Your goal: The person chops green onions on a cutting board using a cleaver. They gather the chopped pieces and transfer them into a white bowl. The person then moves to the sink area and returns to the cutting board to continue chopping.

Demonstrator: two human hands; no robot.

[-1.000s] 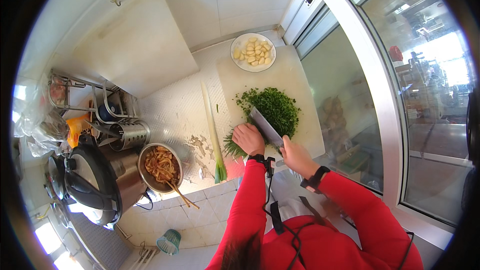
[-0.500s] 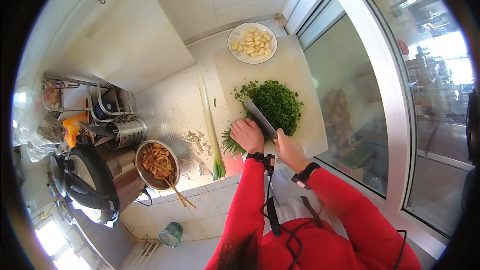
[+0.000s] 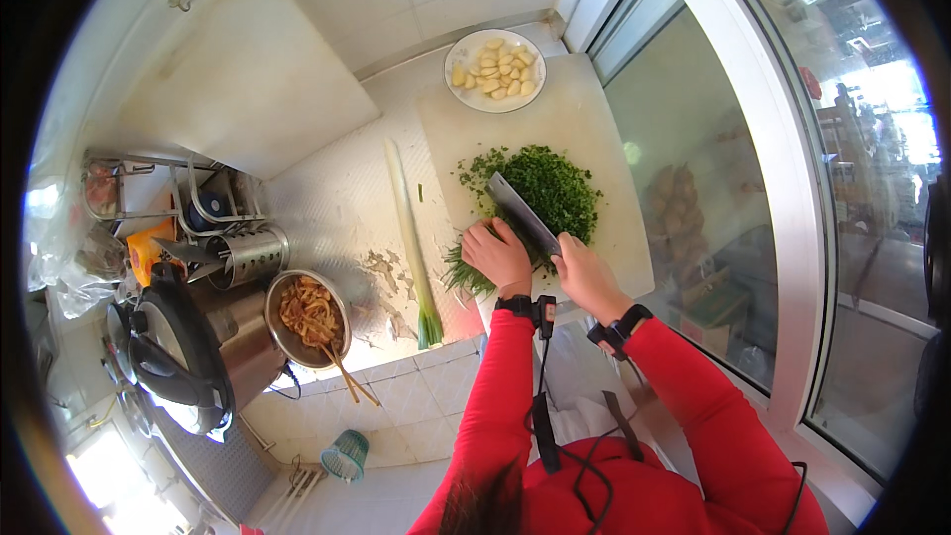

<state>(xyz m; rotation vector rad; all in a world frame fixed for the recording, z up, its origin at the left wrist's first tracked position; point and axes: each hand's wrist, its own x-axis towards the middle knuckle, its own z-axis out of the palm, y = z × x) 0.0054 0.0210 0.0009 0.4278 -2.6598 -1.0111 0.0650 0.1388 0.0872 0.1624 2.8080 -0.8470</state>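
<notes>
My right hand (image 3: 586,275) is wrapped round the handle of a cleaver (image 3: 523,214), whose broad blade slants up and left across the board. Beside the blade, my left hand (image 3: 498,256) bears down with bent fingers on a bunch of uncut thin green stalks (image 3: 464,271). The stalks' far ends are hidden under that hand. Beyond the blade spreads a heap of finely chopped greens (image 3: 557,186). All of this lies on a white cutting board (image 3: 451,127).
A plate (image 3: 495,108) of peeled garlic cloves stands at the board's far edge. Left of the board lies a long scallion (image 3: 405,228). Farther left are a metal bowl (image 3: 344,342) of sliced food with chopsticks and a pressure cooker (image 3: 178,347). A framed window (image 3: 684,188) borders the right side.
The blade's near end and my right hand have shifted slightly right and up. My left hand keeps its hold on the stalks. The whole view has shifted slightly.
</notes>
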